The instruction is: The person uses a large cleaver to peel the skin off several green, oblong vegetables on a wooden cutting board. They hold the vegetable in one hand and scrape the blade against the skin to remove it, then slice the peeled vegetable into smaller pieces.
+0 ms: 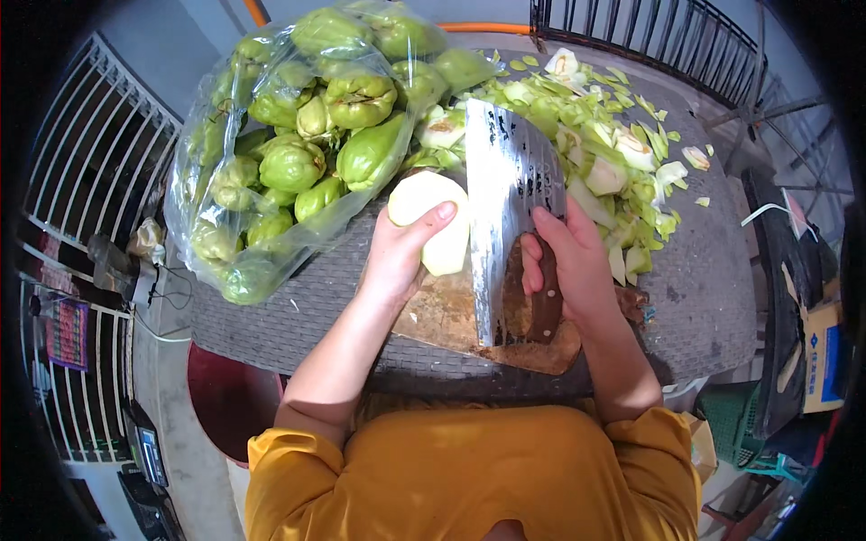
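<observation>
My left hand point(399, 250) grips a pale, peeled chayote point(443, 237), thumb across its upper face. Around the dark wooden handle point(547, 308) of a broad cleaver point(504, 182), my right hand point(575, 257) is closed, with the thumb and a finger against the lower blade. The blade stands close to the right side of the chayote; whether they touch I cannot tell. Below both hands lies a worn wooden cutting board point(440, 311). Beyond it, an open clear plastic bag point(318, 233) holds several green, unpeeled chayotes point(292, 164).
Green peelings and pale offcuts point(602, 149) are heaped on the dark textured table point(703, 297) at the right. A dark red bucket point(230, 399) stands below the table's left edge. At the lower right are a green plastic basket point(731, 419) and a cardboard box point(822, 358).
</observation>
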Demonstrator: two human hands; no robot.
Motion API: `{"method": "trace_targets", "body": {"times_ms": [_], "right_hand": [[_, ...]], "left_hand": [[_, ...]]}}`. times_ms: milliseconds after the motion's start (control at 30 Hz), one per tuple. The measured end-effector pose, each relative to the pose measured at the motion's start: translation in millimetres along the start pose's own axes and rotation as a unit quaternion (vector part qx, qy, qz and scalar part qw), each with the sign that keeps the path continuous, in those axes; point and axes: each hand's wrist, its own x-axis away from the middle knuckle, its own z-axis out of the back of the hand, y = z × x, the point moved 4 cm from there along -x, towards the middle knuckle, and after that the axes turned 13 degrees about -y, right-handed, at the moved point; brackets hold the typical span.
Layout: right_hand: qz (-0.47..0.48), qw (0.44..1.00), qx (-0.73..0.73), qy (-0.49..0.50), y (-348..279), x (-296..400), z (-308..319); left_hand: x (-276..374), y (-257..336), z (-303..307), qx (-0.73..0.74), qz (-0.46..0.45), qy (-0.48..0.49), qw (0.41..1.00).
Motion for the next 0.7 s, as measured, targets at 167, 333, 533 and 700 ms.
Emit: {"method": "trace_targets", "body": {"times_ms": [167, 333, 533, 700], "right_hand": [[-0.034, 0.999, 0.033, -0.014, -2, 2, 3], [-0.050, 0.997, 0.056, -0.002, -6, 5, 4], [0.003, 0.999, 0.040, 0.028, 5, 3, -5], [0.007, 0.999, 0.030, 0.026, 7, 4, -5]], "left_hand": [[2, 3, 4, -0.074, 0.017, -0.022, 0.997], [4, 12, -1, -0.144, 0.043, -0.036, 0.988], [5, 10, 5, -0.159, -0.013, 0.024, 0.987], [5, 13, 3, -0.165, -0.020, 0.026, 0.986]]}}
